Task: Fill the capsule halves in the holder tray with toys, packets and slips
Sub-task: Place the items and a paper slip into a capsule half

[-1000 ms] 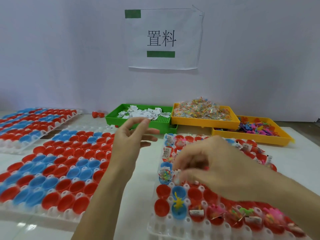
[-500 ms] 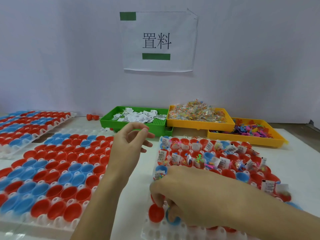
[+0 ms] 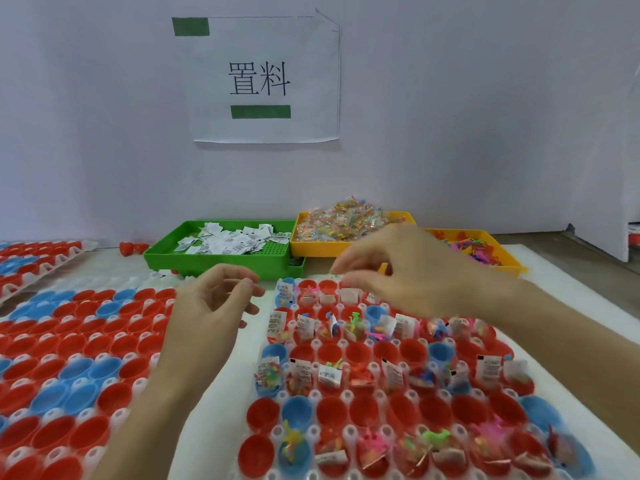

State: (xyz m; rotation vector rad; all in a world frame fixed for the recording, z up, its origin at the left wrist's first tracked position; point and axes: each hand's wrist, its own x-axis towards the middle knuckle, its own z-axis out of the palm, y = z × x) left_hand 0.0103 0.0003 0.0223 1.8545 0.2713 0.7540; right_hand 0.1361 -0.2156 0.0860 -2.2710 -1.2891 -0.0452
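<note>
The white holder tray (image 3: 347,432) lies at the right in front of me, with red and blue capsule halves (image 3: 363,353) in rows. Many hold small toys, packets and printed slips (image 3: 330,374); several rows are bare. My right hand (image 3: 405,271) hovers over the tray's far row with its fingertips bunched and pointing down. It is blurred, so I cannot see whether it pinches anything. My left hand (image 3: 214,303) hangs in the air just left of the tray. Its fingers are loosely curled and nothing shows in them.
A second tray (image 3: 86,358) of bare red and blue halves lies at the left, and a third (image 3: 31,261) lies farther left. At the back stand a green bin (image 3: 207,263) of slips, a yellow bin (image 3: 318,247) of packets and a yellow bin (image 3: 512,261) of toys. Loose red halves (image 3: 133,247) lie near the wall.
My right hand has gone from the tray's near rows up to its far row. My left hand has stayed beside the tray with little movement.
</note>
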